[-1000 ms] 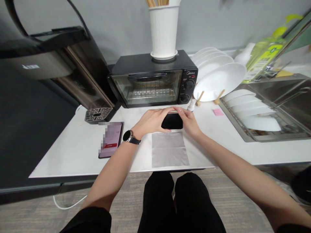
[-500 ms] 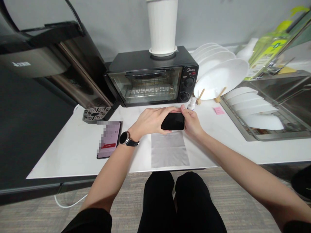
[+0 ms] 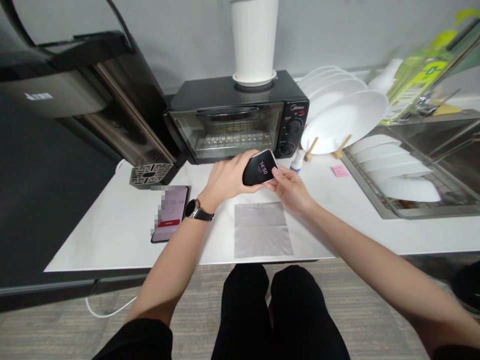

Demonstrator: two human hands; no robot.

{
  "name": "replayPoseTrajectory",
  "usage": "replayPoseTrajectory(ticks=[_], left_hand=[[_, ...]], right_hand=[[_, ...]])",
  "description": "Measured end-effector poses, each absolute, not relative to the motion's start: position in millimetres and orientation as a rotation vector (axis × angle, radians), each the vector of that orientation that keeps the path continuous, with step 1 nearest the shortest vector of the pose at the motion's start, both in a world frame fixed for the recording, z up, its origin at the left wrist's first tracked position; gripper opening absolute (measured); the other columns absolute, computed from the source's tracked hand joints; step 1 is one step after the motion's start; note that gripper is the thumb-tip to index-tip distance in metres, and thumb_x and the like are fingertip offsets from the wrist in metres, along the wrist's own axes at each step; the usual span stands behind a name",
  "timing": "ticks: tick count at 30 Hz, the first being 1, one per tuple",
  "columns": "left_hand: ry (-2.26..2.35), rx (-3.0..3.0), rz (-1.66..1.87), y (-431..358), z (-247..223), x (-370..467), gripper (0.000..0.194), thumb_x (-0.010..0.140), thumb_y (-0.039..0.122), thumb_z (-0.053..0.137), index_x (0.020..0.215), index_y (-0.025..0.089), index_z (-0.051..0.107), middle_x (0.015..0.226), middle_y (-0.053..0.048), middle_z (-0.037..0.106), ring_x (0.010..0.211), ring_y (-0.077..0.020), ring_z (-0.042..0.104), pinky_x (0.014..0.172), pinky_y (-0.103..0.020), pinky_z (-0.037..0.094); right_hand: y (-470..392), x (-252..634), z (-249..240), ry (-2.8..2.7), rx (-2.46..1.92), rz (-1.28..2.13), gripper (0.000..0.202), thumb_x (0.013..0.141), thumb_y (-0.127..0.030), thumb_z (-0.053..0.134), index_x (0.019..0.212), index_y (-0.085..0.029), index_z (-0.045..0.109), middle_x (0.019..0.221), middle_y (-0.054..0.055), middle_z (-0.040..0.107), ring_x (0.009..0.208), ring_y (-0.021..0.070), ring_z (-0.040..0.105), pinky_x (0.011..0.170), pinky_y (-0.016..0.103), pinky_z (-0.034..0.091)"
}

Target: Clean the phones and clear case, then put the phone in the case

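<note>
A smartphone (image 3: pixel 258 169) is held tilted above the white counter, its dark screen lit with 14:50. My left hand (image 3: pixel 229 179), with a watch (image 3: pixel 192 208) on the wrist, wraps around its left end. At the lower right corner, my right hand (image 3: pixel 291 189) pinches the phone between thumb and fingers. Below my hands, a grey cloth (image 3: pixel 262 230) lies flat near the counter's front edge. A small white bottle (image 3: pixel 298 161) with a blue label stands just beyond my right hand. Left of my left wrist, a second phone (image 3: pixel 173 214) lies screen up, part of its display blurred out.
Behind the hands stands a black toaster oven (image 3: pixel 240 125) with a white pot (image 3: pixel 255 42) on top. A drink dispenser (image 3: pixel 120 115) is at left. On the right are white plates (image 3: pixel 345 120) in a rack, a pink note (image 3: pixel 339 171) and a sink (image 3: pixel 378 210) with bowls.
The phone in my hands has tilted, its right end rising, and its screen has lit up with the time. My right hand has shifted to the lower right corner.
</note>
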State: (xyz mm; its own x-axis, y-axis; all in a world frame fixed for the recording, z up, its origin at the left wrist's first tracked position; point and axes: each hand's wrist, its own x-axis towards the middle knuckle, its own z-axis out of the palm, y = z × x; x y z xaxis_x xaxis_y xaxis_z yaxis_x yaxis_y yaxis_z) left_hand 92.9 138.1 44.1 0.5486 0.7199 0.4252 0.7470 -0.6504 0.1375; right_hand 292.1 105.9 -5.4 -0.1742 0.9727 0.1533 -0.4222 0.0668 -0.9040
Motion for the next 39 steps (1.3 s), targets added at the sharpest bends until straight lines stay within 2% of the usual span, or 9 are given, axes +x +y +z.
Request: replayPoseTrajectory(ticks=[3,6,13,20,26,31,34,36,39], left_hand=[[-1.368,-2.685,-0.734,133,42,99,0.089,0.083,0.065,0.077,0.157,0.026,0.046,0.141,-0.011,0.071,0.119,-0.0340,0.074,0.094,-0.041,0.058],[-1.400,-2.679,-0.806,127,40,106,0.092,0.081,0.062,0.079,0.159,0.027,0.045,0.141,-0.010,0.072,0.119,-0.0333,0.074,0.097,-0.042,0.057],[-1.491,-2.624,-0.866,122,36,116,0.095,0.079,0.060,0.081,0.160,0.023,0.046,0.136,-0.011,0.074,0.114,-0.0330,0.075,0.091,-0.039,0.059],[-1.512,-2.602,-0.834,121,33,118,0.108,0.078,0.066,0.081,0.165,0.019,0.037,0.131,-0.015,0.076,0.108,-0.0333,0.077,0.086,-0.038,0.059],[-1.533,-2.621,-0.872,120,34,117,0.107,0.078,0.063,0.081,0.166,0.021,0.035,0.133,-0.014,0.075,0.110,-0.0345,0.076,0.091,-0.041,0.059],[-1.409,-2.775,-1.062,117,38,117,0.107,0.076,0.054,0.086,0.164,0.027,0.033,0.157,-0.010,0.059,0.132,-0.0337,0.067,0.105,-0.042,0.057],[-1.288,-2.810,-1.195,118,38,116,0.099,0.077,0.047,0.086,0.161,0.029,0.037,0.161,-0.007,0.055,0.139,-0.0318,0.061,0.112,-0.042,0.053],[-1.223,-2.792,-1.273,120,36,115,0.092,0.078,0.046,0.084,0.158,0.027,0.041,0.156,-0.008,0.059,0.138,-0.0312,0.062,0.115,-0.043,0.052],[-1.136,-2.760,-1.368,126,30,114,0.087,0.078,0.047,0.084,0.153,0.023,0.047,0.149,-0.011,0.064,0.135,-0.0310,0.063,0.116,-0.043,0.051]], right_hand=[[106,294,-4,-1.059,-0.722,1.393,0.044,0.076,-0.065,0.088,0.092,-0.026,0.075,0.084,-0.003,0.078,0.072,0.0120,0.074,0.070,0.021,0.064],[105,297,-3,-1.019,-0.726,1.371,0.047,0.073,-0.070,0.087,0.086,-0.027,0.074,0.075,-0.004,0.075,0.064,0.0122,0.072,0.067,0.023,0.064],[104,299,-2,-0.964,-0.736,1.379,0.051,0.074,-0.076,0.083,0.087,-0.027,0.075,0.077,0.000,0.078,0.068,0.0170,0.075,0.071,0.029,0.067],[106,304,-6,-0.939,-0.778,1.440,0.048,0.080,-0.075,0.078,0.086,-0.027,0.073,0.081,0.001,0.080,0.073,0.0194,0.077,0.077,0.033,0.068],[104,302,3,-0.870,-0.789,1.570,0.049,0.094,-0.073,0.063,0.092,-0.026,0.076,0.079,0.002,0.080,0.074,0.0173,0.078,0.071,0.026,0.066],[103,303,6,-0.755,-0.711,1.704,0.049,0.103,-0.066,0.052,0.086,-0.027,0.075,0.070,-0.003,0.077,0.063,0.0136,0.074,0.063,0.024,0.063],[103,302,6,-0.740,-0.713,1.679,0.042,0.101,-0.063,0.060,0.085,-0.027,0.074,0.071,-0.004,0.077,0.065,0.0126,0.075,0.063,0.022,0.064],[104,300,5,-0.762,-0.713,1.618,0.037,0.095,-0.061,0.070,0.083,-0.026,0.072,0.069,-0.005,0.075,0.063,0.0113,0.075,0.065,0.021,0.064],[105,295,3,-0.853,-0.721,1.472,0.041,0.084,-0.064,0.082,0.079,-0.025,0.071,0.067,-0.005,0.073,0.060,0.0113,0.073,0.065,0.021,0.065]])
